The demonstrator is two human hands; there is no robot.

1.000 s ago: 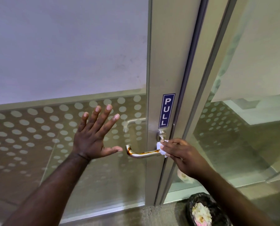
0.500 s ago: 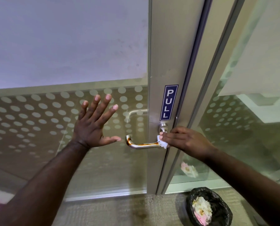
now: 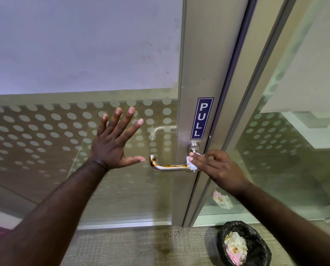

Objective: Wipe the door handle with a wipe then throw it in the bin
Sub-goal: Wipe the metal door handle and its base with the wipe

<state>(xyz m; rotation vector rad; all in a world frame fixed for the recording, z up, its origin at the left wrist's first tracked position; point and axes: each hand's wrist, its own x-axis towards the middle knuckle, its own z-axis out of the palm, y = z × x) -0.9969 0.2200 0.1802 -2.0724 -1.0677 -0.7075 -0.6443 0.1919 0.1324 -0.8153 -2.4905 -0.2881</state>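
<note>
A metal lever door handle (image 3: pixel 169 166) streaked with brown-orange grime sticks out leftward from the aluminium door frame. My right hand (image 3: pixel 216 168) pinches a small white wipe (image 3: pixel 191 163) against the handle's right end, close to its round base. My left hand (image 3: pixel 115 144) is flat on the dotted glass left of the handle, fingers spread, holding nothing. A black-lined bin (image 3: pixel 243 245) stands on the floor at lower right, with crumpled white and pink wipes inside.
A blue PULL sign (image 3: pixel 201 118) is stuck on the frame above the handle. The glass door (image 3: pixel 45 131) has a frosted upper panel and dot pattern. A glass side panel (image 3: pixel 275 160) reflecting the bin's contents lies to the right. Carpet covers the floor.
The camera view has tilted up, so the handle and bin sit lower in the picture. My right hand stays with the wipe at the handle's right end; my left hand keeps pressing the glass.
</note>
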